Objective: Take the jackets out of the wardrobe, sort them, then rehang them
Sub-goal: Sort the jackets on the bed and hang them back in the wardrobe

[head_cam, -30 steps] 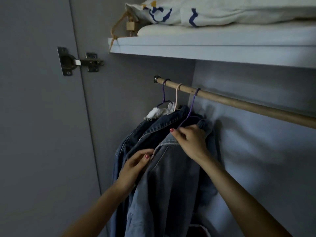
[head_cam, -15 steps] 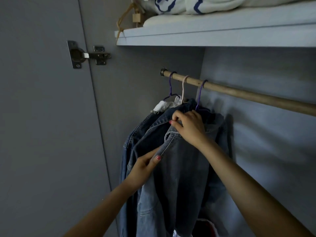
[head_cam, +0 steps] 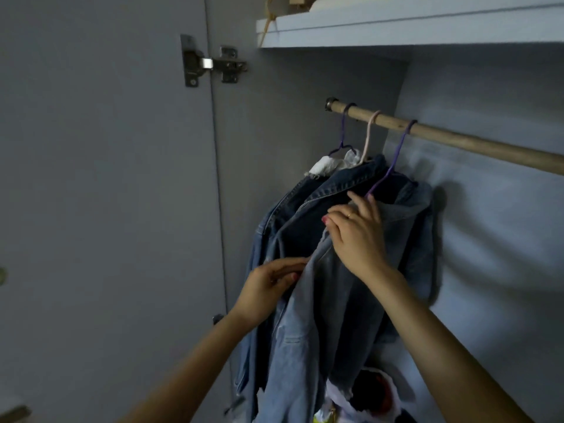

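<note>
Hanging from the round wooden wardrobe rail (head_cam: 457, 138), the pale, washed-out blue denim jacket (head_cam: 323, 325) sits nearest the camera on a thin purple wire hanger (head_cam: 393, 160), in front of a dark indigo denim jacket (head_cam: 338, 184) on a pale pink hanger (head_cam: 367, 135). Behind both, a white garment (head_cam: 328, 163) hangs on a second purple hanger (head_cam: 343, 132), closest to the rail's left end.

The right hand (head_cam: 357, 236) has changed since half a second ago: then its fingers were curled tightly over the pale jacket's collar, and now they are spread and raised, fingertips touching the collar just beside the lower end of the purple hanger, with the lowest fingers bent against the jacket's front edge. A ring shows on one finger. Whether it truly grips the cloth cannot be told.

The left hand (head_cam: 268, 288) has risen slightly along the pale jacket's left front edge and pinches that edge between thumb and curled fingers, as it did before.

The view has tilted down and rightward: the white shelf (head_cam: 396, 32) now lies at the top edge, the bedding on it is out of sight, and the metal door hinge (head_cam: 213, 64) sits nearer the centre.
</note>
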